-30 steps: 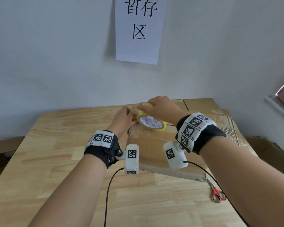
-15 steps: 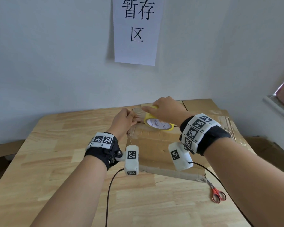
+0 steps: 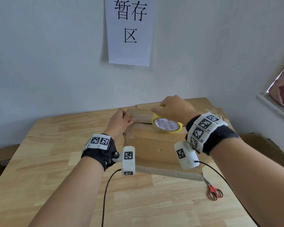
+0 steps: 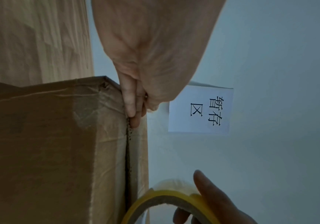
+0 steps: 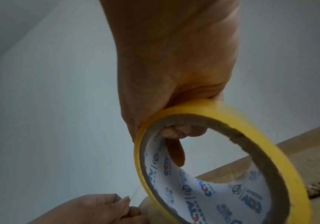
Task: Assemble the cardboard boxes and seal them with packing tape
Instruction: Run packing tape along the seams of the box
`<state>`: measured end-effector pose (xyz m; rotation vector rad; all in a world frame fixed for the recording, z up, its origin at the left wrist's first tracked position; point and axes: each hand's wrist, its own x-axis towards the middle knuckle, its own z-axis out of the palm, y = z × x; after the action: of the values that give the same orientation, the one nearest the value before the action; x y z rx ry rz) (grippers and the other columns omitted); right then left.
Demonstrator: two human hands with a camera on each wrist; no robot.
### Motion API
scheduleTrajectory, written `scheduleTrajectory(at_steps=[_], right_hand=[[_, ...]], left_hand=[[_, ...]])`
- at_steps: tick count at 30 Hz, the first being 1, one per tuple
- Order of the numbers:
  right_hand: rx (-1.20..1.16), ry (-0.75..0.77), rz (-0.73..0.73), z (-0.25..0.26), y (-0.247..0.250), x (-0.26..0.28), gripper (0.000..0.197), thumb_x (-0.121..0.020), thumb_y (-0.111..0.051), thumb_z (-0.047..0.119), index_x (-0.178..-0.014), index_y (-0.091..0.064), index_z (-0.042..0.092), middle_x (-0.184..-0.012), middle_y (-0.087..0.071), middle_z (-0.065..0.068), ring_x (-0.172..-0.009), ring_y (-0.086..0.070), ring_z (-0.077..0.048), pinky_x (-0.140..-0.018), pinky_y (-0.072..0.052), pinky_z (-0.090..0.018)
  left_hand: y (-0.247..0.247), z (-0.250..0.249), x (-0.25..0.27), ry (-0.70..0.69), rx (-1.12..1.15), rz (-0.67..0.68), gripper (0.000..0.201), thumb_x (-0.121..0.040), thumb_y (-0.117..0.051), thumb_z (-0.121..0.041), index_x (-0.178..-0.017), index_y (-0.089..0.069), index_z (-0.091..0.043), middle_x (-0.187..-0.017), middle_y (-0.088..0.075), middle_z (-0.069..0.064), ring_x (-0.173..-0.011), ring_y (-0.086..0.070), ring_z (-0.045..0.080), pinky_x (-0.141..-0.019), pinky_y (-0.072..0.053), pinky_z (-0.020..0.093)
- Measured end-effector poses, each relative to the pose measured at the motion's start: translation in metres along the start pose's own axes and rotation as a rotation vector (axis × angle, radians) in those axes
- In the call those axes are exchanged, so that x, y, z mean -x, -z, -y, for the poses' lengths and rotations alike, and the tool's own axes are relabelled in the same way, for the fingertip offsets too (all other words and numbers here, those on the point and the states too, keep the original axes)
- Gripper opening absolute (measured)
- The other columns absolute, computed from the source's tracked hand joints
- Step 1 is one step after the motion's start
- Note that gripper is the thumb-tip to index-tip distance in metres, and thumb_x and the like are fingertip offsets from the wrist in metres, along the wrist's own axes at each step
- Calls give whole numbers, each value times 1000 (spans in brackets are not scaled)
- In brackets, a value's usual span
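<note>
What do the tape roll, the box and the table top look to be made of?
Tape roll: yellowish glossy film, probably plastic, wound on a brown paperboard core with a printed white liner. Box: matte brown corrugated cardboard; fluting shows along its cut edge. Table: light wood, joined strips with visible grain, smooth finish.

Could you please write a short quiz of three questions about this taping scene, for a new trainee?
1. True or false: the right hand grips the yellow tape roll above the cardboard box.
2. What does the left hand do? A) holds the scissors; B) presses its fingers at the seam on the box's left end; C) rests flat on the table.
3. Fill in: the red-handled scissors lie on the wooden ____ near the box's near right corner.

Key: 1 true; 2 B; 3 table.
</note>
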<state>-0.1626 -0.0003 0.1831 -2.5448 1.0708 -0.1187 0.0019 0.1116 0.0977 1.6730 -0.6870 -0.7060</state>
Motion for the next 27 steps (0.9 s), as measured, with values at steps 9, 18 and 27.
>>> scheduleTrajectory(at_steps=[9,18,27], right_hand=[[19,-25,-11,1,-3,3,55,-89,-45,56,-59,-42,10,-57,-44,-1,-52,-43,-18,-49,-33,-26],[-187,10,-195,-11,-9,3,43,-88,-51,35,-54,-39,12,-53,-35,-1,-50,-33,-19,-52,-30,-27],[-150,-18,-55,-6,-3,1,29,-88,-35,17,-60,-30,14,-60,-33,-2,-59,-28,-21,-50,-24,-29]], left_hand=[[2,4,1,14,-7,12,18,-102,-40,-20,-95,-49,-7,-106,-66,14,-97,-67,11,-84,-54,21],[1,3,3,-2,62,4,17,-102,-38,-16,-91,-48,-9,-96,-64,5,-99,-66,13,-86,-52,20],[1,2,6,-19,81,-2,17,-102,-38,-17,-93,-48,-8,-102,-63,8,-92,-67,8,-78,-54,15]])
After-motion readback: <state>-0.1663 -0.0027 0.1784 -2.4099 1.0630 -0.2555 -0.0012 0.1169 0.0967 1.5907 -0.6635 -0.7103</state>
